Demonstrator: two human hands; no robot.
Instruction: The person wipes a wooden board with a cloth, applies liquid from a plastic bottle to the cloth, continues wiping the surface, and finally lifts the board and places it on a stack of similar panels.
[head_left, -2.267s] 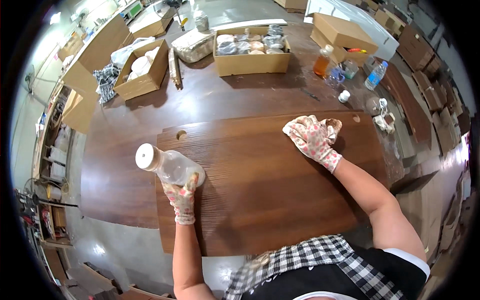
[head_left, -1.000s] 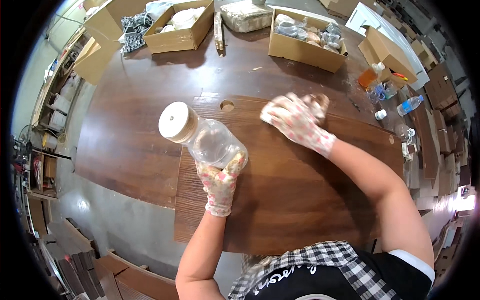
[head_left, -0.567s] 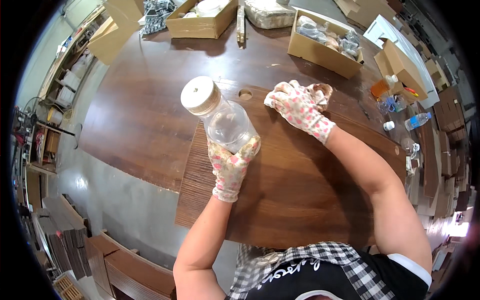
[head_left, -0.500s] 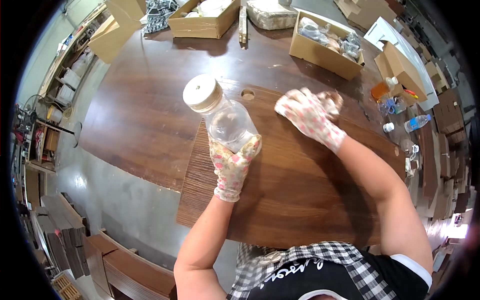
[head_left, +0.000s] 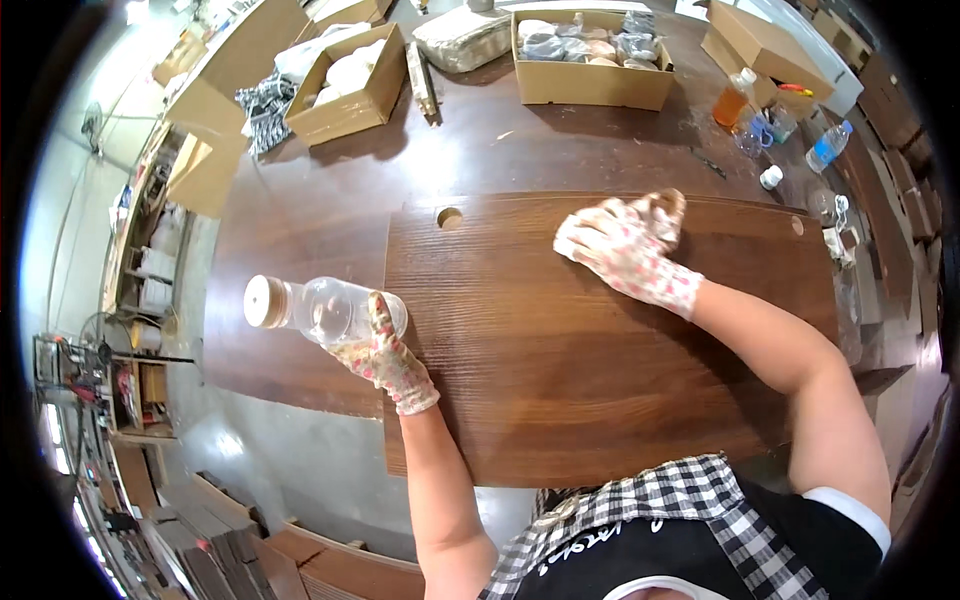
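A dark wood-grain panel (head_left: 590,370) with a round hole near its far left corner lies on the brown table (head_left: 310,230). My left hand (head_left: 385,355), in a flowered glove, grips a clear plastic bottle (head_left: 320,308) with a pale cap, held on its side over the panel's left edge. My right hand (head_left: 625,250), gloved the same, presses a brownish rag (head_left: 662,207) flat on the panel near its far edge.
Open cardboard boxes (head_left: 590,62) with wrapped items stand along the table's far side, another box (head_left: 345,85) at far left. Small bottles, one orange (head_left: 733,100) and one blue-labelled (head_left: 826,148), sit at far right. Stacked boards (head_left: 210,560) lie on the floor at left.
The view has shifted. My left hand has tipped the bottle from leaning upright to lying sideways toward the left. My right hand has stayed on the rag near the panel's far edge.
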